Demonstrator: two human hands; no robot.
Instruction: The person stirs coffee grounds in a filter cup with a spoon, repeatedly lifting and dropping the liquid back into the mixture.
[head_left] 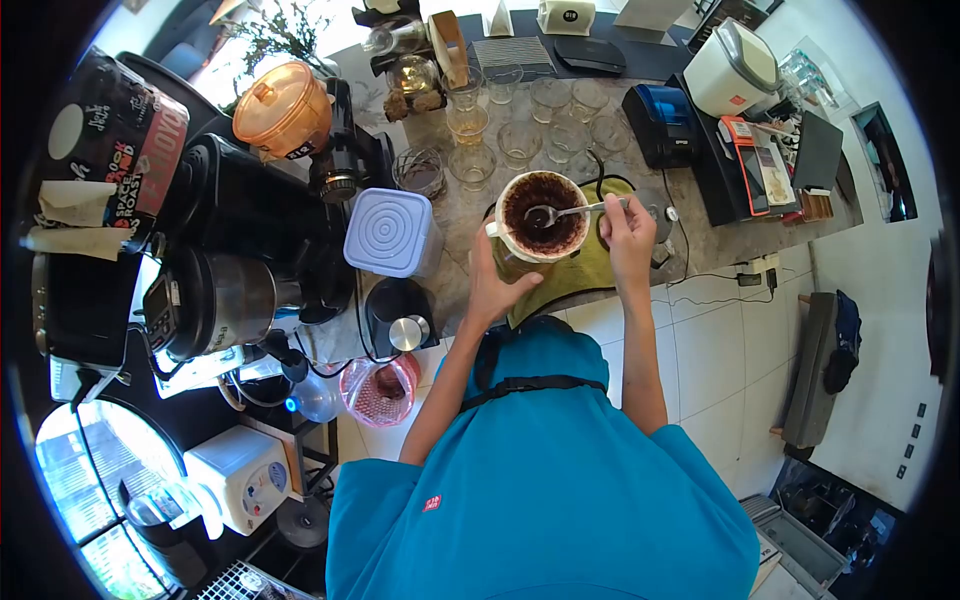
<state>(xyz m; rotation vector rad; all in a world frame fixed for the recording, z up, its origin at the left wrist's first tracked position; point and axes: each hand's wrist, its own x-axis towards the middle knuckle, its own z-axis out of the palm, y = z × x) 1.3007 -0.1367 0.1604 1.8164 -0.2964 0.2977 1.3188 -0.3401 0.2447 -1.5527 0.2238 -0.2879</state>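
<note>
A white cup with dark brown residue or grounds round its inside is held up near the counter's front edge. My left hand wraps round the cup's lower left side, by its handle. Between the fingers of my right hand is the handle of a metal spoon, whose bowl lies inside the cup. Below and behind the cup, a green cloth with dark trim lies over the counter edge.
Several clear glasses stand beyond the cup. A lidded blue container and a black device with a metal knob are at the left. A blue-black printer sits to the right. A pink basket is below the counter.
</note>
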